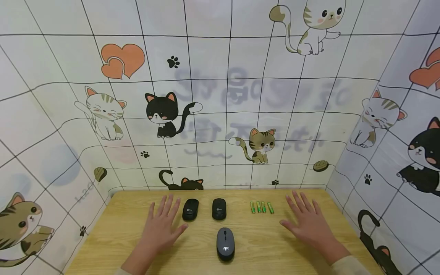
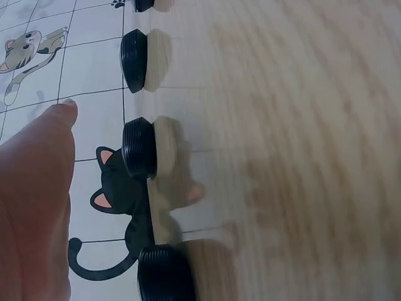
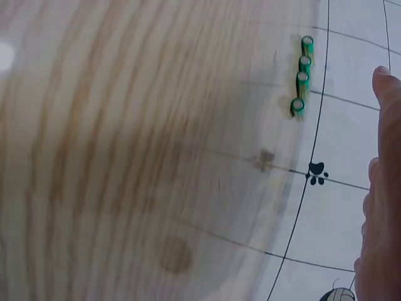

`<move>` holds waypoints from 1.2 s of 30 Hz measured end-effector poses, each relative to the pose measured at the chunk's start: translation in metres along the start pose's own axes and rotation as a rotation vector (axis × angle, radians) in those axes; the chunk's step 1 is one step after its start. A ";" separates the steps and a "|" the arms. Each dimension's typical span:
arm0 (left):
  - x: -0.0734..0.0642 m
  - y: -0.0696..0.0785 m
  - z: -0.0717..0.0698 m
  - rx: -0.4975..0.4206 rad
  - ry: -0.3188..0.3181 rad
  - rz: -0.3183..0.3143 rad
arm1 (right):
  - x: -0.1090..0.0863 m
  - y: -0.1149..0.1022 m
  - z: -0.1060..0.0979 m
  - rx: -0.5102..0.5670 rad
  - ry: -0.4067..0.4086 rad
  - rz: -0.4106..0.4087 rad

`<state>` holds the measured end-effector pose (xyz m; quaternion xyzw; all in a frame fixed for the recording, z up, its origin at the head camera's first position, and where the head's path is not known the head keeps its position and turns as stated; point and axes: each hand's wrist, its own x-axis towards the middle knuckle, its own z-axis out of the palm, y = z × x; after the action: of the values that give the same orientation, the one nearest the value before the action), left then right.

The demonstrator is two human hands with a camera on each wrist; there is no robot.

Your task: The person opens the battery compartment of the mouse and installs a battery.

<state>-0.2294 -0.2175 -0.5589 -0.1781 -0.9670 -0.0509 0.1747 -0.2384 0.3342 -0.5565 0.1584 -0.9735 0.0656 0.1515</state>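
Observation:
My left hand (image 1: 162, 225) is spread flat with straight fingers at the left of the wooden table, holding nothing. Its nearest neighbour is a black computer mouse (image 1: 190, 209), just right of the fingertips. A second black mouse (image 1: 219, 209) sits a little farther right, and a larger grey mouse (image 1: 225, 244) lies nearer the front, between the hands. My right hand (image 1: 306, 225), also spread and holding nothing, is to the right of several green batteries (image 1: 263, 207) lying in a loose row. In the right wrist view the batteries (image 3: 302, 77) appear end-on, with part of the hand (image 3: 382, 200) at the edge.
The wooden tabletop (image 1: 254, 248) has a glossy surface that reflects the backdrop. A white grid-patterned sheet (image 1: 213, 99) with printed cats stands behind the table and along both sides. The table's back edge lies close behind the small mice and batteries.

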 end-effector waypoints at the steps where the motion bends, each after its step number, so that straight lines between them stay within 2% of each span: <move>1: 0.000 0.001 0.001 0.000 0.014 0.015 | 0.000 -0.003 0.001 0.007 0.004 -0.008; 4: -0.001 0.004 0.004 -0.019 0.053 0.058 | 0.000 -0.011 0.006 0.023 0.010 -0.037; 7: 0.000 0.010 0.006 -0.036 0.059 0.095 | -0.001 -0.019 0.011 0.041 -0.007 -0.064; 12: 0.004 0.021 0.006 -0.091 0.005 0.147 | -0.001 -0.036 0.016 0.057 -0.034 -0.100; 20: 0.006 0.041 0.009 -0.166 -0.031 0.238 | 0.000 -0.065 0.023 0.085 -0.051 -0.175; 26: 0.007 0.053 0.017 -0.252 -0.112 0.309 | 0.000 -0.087 0.028 0.148 -0.112 -0.208; 28: 0.006 0.057 0.018 -0.284 -0.121 0.331 | 0.001 -0.095 0.031 0.158 -0.136 -0.225; 32: 0.005 0.067 0.019 -0.344 -0.158 0.318 | 0.000 -0.111 0.035 0.177 -0.169 -0.259; 36: 0.006 0.077 0.021 -0.428 -0.219 0.281 | 0.000 -0.125 0.035 0.249 -0.183 -0.274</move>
<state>-0.2137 -0.1407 -0.5734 -0.3477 -0.9132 -0.2100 0.0331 -0.2076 0.2106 -0.5799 0.3119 -0.9370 0.1497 0.0493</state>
